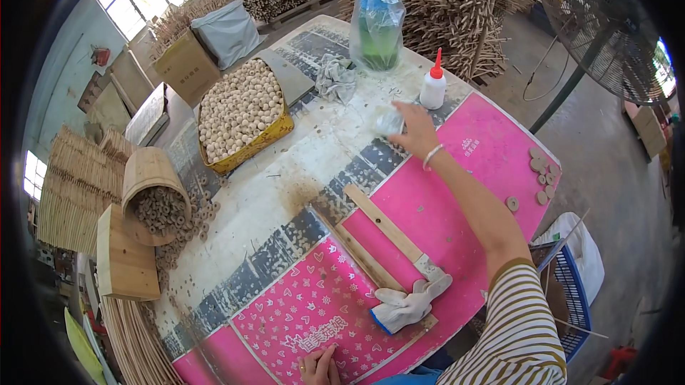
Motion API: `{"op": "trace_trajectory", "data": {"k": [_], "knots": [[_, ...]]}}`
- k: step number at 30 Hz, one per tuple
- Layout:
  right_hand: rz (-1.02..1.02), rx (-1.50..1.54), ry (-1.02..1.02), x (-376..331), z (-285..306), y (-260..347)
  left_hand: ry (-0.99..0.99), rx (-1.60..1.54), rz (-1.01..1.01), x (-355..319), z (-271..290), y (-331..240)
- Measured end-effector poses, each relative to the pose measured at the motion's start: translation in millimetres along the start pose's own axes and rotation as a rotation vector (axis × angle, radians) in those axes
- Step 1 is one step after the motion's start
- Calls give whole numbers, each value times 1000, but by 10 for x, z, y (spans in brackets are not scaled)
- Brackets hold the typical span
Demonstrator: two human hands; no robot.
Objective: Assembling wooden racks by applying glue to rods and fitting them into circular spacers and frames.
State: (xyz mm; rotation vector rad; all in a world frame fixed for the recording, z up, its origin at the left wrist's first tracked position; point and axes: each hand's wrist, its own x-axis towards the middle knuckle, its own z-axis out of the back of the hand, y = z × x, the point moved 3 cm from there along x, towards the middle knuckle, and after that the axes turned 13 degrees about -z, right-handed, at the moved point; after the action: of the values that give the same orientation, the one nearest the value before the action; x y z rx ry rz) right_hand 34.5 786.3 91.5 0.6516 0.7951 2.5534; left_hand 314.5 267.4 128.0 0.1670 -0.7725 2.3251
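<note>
My right hand (417,130) reaches across the table with thumb and fingers around a small clear cup-like container (388,120), blurred and see-through. Just beyond it stands a white squeeze bottle (433,89) with a red pointed nozzle. My left hand (320,366) rests at the near edge on a pink patterned sheet (285,313); its fingers are bent close together with nothing visible in them, and its lower part is cut off by the frame. Between my hands lie wooden strips (382,222) and a white work glove (407,306) with a blue cuff.
A yellow-sided tray (284,128) of wooden balls stands at the back left. A tipped wooden bucket (139,167) spills wooden rings (178,231). Wooden discs (542,174) lie at the right edge, near a fan (606,28) and a blue basket (571,299). A green-filled bag (377,35) stands at the far end.
</note>
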Motion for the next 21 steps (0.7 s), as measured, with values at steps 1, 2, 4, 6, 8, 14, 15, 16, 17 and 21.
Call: {"op": "trace_trajectory", "data": {"k": [1,2,4,6,8,14,15,16,17,21], "knots": [[-67,-51,-16,92,39,5,-3,-13,4,-9,8,8],[-71,-49,-18,102,11,6,0,-12,1,-6,12,13],[-145,-347,-191,154,-80,41,-16,2,20,31,11,27],[-83,-369,-208,172,-161,356,1,2,27,113,10,-24],[140,-102,-21,255,-316,601,-19,-34,26,71,-27,33],[240,-74,98,947,-1073,1132,-23,-47,64,14,-59,39],[157,254,216,1130,-1279,1211,-33,-49,73,-17,-92,69],[63,583,342,1261,-1531,1303,-38,-48,65,-37,-107,84],[64,667,251,1373,-1645,1361,-42,-54,46,-35,-118,89],[-85,128,64,1792,-2021,1107,-63,-54,20,25,-95,104]]}}
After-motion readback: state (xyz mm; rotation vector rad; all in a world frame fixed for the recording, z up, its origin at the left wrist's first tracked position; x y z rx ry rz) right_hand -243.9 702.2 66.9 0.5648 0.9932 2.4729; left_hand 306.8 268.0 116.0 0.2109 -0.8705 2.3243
